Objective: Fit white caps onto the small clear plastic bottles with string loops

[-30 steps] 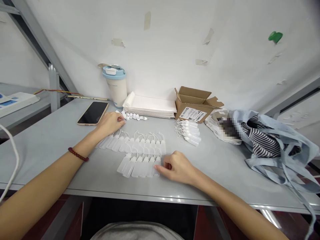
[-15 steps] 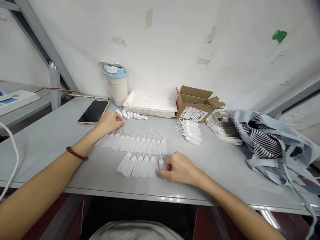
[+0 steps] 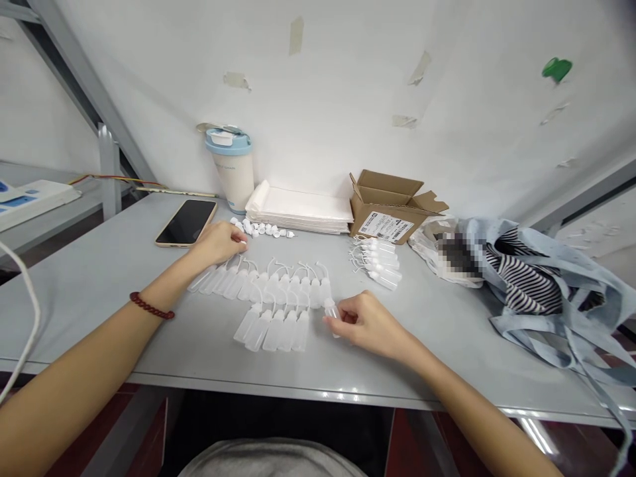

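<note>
White-necked bottle (image 3: 330, 308), translucent, in right hand (image 3: 365, 320)

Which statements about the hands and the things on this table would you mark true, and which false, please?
1. The right hand holds a small bottle. True.
2. The cardboard box is shut. False: the cardboard box stands open, its flaps raised.
3. The cup has a blue lid on. True.
4. The phone stands upright. False: the phone lies flat on the table.
5. The left hand wears a glove. False: the left hand is bare.
</note>
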The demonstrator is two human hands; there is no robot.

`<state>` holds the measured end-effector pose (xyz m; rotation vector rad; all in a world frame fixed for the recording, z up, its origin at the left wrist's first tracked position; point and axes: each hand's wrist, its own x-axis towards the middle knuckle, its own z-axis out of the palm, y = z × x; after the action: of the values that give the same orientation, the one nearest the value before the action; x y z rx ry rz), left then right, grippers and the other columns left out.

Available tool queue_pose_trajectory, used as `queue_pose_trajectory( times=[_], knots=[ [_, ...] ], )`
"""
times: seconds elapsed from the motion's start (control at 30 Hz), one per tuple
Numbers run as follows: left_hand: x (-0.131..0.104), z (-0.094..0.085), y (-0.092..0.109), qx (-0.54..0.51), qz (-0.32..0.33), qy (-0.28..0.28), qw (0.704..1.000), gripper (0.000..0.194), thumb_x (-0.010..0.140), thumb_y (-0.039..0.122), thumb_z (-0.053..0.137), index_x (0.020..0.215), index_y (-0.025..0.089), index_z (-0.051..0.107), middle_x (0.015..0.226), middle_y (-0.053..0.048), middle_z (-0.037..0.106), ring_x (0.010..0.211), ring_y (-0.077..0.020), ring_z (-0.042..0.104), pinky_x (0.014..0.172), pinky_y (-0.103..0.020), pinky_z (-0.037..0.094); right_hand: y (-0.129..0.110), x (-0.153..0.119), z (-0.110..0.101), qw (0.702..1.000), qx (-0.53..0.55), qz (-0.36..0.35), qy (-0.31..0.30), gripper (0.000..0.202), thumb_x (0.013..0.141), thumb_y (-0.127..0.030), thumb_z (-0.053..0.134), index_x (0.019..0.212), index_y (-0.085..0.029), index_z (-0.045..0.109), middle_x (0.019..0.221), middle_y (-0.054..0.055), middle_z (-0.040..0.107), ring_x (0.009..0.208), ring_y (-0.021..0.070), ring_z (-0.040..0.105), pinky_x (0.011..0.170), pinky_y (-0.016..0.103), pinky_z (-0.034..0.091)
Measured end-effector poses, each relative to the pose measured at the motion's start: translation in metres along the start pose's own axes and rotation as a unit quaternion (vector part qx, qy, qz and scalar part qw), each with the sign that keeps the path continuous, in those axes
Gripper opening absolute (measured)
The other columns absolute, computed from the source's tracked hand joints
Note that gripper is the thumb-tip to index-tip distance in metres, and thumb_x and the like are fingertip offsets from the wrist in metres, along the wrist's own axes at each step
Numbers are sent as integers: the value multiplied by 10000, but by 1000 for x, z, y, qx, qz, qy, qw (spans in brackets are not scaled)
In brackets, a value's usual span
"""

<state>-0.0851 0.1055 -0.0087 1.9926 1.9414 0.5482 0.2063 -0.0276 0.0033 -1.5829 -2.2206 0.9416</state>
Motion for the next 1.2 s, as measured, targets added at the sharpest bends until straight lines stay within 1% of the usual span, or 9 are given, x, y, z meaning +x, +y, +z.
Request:
queue_pose_trajectory(
  times=[0.13, 0.27, 0.33, 0.43, 0.53, 0.6, 0.77, 1.0, 1.2],
  knots=[
    [-7, -1, 8, -87, 5, 32, 996, 154, 598, 326, 660, 676, 197, 694, 716, -53, 701, 788, -270, 662, 763, -341, 495, 4, 0, -3, 999, 37, 5, 33, 349, 806, -329, 526, 504, -160, 487, 441, -22, 461, 429, 73, 379, 440, 226, 251],
    [-31, -7, 32, -235, 45, 41, 970, 328, 688, 431, 659, 890, 176, 703, 875, -57, 722, 869, -232, 659, 789, -294, 507, 6, 3, -2, 992, 105, 0, 76, 346, 818, -353, 528, 535, -154, 516, 482, -8, 524, 454, 84, 444, 463, 219, 312],
    [-46, -9, 48, -299, 60, 0, 952, 336, 680, 425, 706, 913, 183, 706, 924, -52, 719, 874, -221, 655, 773, -281, 510, 6, 4, -1, 987, 130, -5, 94, 336, 825, -355, 526, 561, -148, 539, 524, 4, 557, 471, 89, 467, 476, 221, 331],
    [-67, -4, 68, -352, 89, -148, 920, 285, 674, 379, 742, 879, 183, 712, 773, -26, 710, 747, -188, 652, 696, -275, 522, 5, 5, 1, 984, 136, -23, 113, 314, 842, -360, 517, 638, -134, 594, 582, 13, 577, 496, 92, 477, 489, 224, 338],
    [-78, 9, 78, -409, 111, -244, 872, 270, 684, 359, 753, 886, 185, 713, 825, -27, 706, 806, -185, 645, 727, -284, 531, 4, 5, 3, 983, 114, -53, 132, 314, 861, -375, 511, 700, -131, 624, 589, 5, 554, 519, 92, 460, 499, 222, 330],
    [-81, 17, 80, -444, 104, -250, 854, 277, 688, 354, 759, 900, 181, 711, 875, -34, 706, 863, -190, 640, 768, -292, 529, 3, 4, 4, 983, 95, -77, 138, 319, 873, -378, 506, 702, -133, 619, 577, -4, 521, 524, 88, 433, 493, 217, 314],
    [-81, 22, 80, -481, 71, -248, 838, 274, 682, 317, 774, 906, 174, 708, 915, -31, 703, 899, -176, 632, 837, -299, 508, 0, 3, 6, 979, 62, -137, 136, 280, 890, -326, 503, 712, -132, 598, 573, -25, 441, 524, 76, 377, 489, 203, 304],
    [-82, 24, 82, -479, 51, -287, 828, 217, 688, 309, 764, 827, 156, 700, 752, -4, 674, 688, -127, 606, 704, -278, 517, 8, 6, 11, 971, 8, -188, 148, 248, 911, -306, 488, 917, -110, 640, 654, 8, 537, 558, 95, 441, 551, 221, 363],
    [-85, 27, 81, -483, 68, -282, 826, 209, 675, 293, 776, 804, 158, 682, 765, -2, 662, 731, -133, 609, 688, -255, 512, 12, 6, 13, 970, -11, -199, 137, 289, 928, -318, 448, 991, -94, 618, 722, 50, 583, 589, 119, 476, 567, 243, 369]
  ],
)
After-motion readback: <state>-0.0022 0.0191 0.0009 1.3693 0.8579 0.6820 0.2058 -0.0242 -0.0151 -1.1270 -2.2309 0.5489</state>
